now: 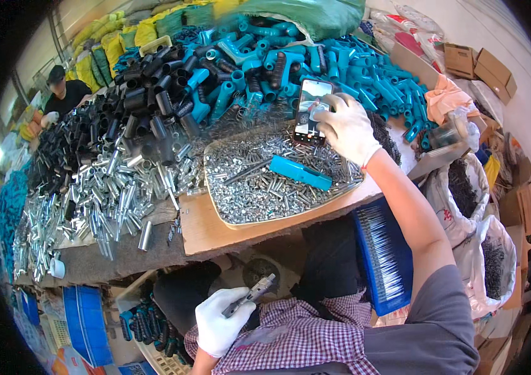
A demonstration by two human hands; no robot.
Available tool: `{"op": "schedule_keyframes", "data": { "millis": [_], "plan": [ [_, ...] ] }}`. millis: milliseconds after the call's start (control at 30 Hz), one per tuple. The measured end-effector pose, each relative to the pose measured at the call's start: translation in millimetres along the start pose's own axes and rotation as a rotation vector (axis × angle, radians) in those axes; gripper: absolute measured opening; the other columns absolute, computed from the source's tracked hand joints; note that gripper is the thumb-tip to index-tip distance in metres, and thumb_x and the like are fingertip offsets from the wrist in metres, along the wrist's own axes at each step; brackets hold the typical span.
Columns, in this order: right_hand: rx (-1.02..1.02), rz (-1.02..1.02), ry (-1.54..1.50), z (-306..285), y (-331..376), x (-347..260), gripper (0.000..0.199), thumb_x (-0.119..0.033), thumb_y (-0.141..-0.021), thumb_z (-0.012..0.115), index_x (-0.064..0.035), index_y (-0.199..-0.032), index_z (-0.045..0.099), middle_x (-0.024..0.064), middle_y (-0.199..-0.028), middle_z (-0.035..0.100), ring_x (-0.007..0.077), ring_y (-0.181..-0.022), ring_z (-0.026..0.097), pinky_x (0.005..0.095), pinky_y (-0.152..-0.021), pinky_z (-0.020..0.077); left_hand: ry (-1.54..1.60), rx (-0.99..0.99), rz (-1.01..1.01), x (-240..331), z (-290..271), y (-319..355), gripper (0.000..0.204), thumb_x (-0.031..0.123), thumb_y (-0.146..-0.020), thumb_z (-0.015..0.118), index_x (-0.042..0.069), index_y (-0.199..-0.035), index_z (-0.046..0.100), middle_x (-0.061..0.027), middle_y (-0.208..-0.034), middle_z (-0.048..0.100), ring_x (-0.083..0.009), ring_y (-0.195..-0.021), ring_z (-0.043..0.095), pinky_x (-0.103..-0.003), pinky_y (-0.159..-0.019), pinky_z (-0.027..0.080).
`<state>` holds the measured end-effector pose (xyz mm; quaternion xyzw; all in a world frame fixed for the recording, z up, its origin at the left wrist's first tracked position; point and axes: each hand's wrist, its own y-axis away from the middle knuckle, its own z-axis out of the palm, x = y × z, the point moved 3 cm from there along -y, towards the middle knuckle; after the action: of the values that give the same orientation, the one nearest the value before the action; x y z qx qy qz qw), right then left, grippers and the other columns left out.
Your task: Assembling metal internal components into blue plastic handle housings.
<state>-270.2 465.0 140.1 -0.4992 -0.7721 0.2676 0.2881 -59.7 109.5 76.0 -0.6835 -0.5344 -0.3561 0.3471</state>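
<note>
Head: metal part (259, 288) in left hand (220, 320)

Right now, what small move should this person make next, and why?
Perhaps lift the right hand away from the phone: it is over part of the screen, while the left hand alone holds the metal piece.

Heaped teal casings (378, 87), metal tubes (129, 199) (dozens of them) and bulging sacks (113, 49) mark this as a workshop.
</note>
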Motion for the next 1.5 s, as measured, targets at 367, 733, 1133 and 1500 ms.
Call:
{"op": "schedule_keyframes", "data": {
  "millis": [367,733,1133,1500],
  "plan": [
    [-0.291,0.125,-0.236,-18,29,-81,0.032,-0.032,-0.071,0.082,-0.0093,-0.09,0.071,0.0096,-0.098,0.062,0.0308,-0.098,0.058,0.0424,-0.085,0.0493,-0.022,-0.005,0.06,-2,1,-5,0.027,0.008,-0.072,0.08,-0.001,-0.097,0.074,-0.0137,-0.087,0.072,-0.0214,-0.073,0.07,-0.03,-0.069,0.055],
    [-0.257,0.494,-1.094,-62,59,-105,0.036,-0.022,-0.097,0.055,-0.0005,-0.126,0.054,0.0128,-0.082,0.064,0.0242,-0.064,0.063,0.0339,-0.059,0.0492,0.004,0.052,0.013,-3,-10,-3,0.026,0.006,-0.071,0.078,-0.002,-0.095,0.074,-0.0149,-0.086,0.072,-0.0218,-0.073,0.069,-0.03,-0.07,0.054],
    [-0.963,0.525,-1.297,-71,106,-141,0.037,-0.024,-0.078,0.078,-0.0004,-0.106,0.071,0.0068,-0.076,0.067,0.0124,-0.063,0.062,0.028,-0.059,0.0496,-0.07,-0.04,0.13,-2,-19,-15,0.028,0.011,-0.07,0.08,0.001,-0.096,0.074,-0.0141,-0.086,0.071,-0.026,-0.075,0.069,-0.032,-0.07,0.054],
    [-0.974,0.179,-1.362,-59,98,-164,0.043,-0.034,-0.077,0.077,-0.0011,-0.104,0.073,0.0108,-0.081,0.072,0.0199,-0.068,0.068,0.0322,-0.064,0.0523,-0.078,-0.223,0.282,-1,-20,-7,0.033,0.017,-0.069,0.086,0.005,-0.097,0.074,-0.0122,-0.086,0.072,-0.0258,-0.072,0.071,-0.031,-0.065,0.056]
  ]
}}
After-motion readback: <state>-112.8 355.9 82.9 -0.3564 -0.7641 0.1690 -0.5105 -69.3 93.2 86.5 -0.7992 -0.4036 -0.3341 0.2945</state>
